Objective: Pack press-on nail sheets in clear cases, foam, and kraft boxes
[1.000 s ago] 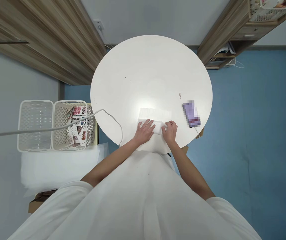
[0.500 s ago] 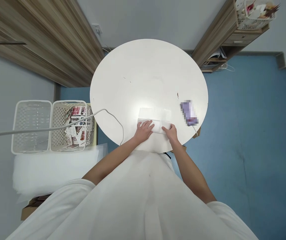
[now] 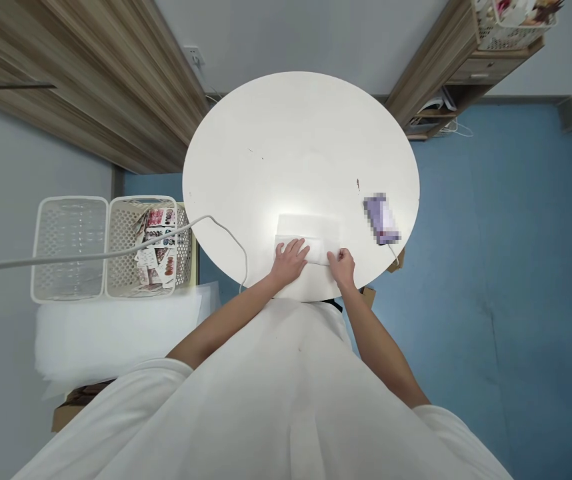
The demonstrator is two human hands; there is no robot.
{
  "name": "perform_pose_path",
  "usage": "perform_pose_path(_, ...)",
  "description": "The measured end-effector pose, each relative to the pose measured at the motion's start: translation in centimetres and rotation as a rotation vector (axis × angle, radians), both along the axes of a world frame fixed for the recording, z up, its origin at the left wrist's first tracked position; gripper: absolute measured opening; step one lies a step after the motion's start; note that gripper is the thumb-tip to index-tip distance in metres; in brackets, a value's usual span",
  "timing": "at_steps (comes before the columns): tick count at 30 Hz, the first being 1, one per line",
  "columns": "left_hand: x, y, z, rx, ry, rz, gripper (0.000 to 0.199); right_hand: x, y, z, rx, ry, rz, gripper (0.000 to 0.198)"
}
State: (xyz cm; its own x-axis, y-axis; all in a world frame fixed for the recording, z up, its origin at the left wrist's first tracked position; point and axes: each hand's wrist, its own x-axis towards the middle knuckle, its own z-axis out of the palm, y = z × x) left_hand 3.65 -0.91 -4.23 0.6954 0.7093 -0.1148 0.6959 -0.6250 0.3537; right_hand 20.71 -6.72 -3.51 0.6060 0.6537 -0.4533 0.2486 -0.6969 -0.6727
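Observation:
A thin, whitish, see-through sheet [image 3: 311, 224] lies near the front edge of the round white table [image 3: 286, 133], its near part folded over into a band. On the left of this band rests my left hand [image 3: 289, 261], palm down with the fingers spread. At the band's right end my right hand [image 3: 342, 267] has its thumb and fingers closed on the edge of the sheet. Whether anything is wrapped inside the fold I cannot tell.
A blurred purple phone-like object [image 3: 382, 219] with a cable lies at the table's right. A grey cable [image 3: 116, 255] crosses from the left onto the tabletop. Left of the table stand a clear basket [image 3: 71, 250], a basket [image 3: 121, 283] of printed cards, and stacked white sheets [image 3: 116, 340].
My right hand has shifted slightly along the right end of the folded sheet, its fingers drawn closer together. My left hand stays pressed on the band. The whole view has moved a little.

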Motion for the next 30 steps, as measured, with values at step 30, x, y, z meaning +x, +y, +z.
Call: perform_pose_path(30,-1.1,-0.4,0.5,-0.096,-0.102,-0.104,0.039,-1.6,0.8,0.3,0.145,-0.216,0.561,0.049)
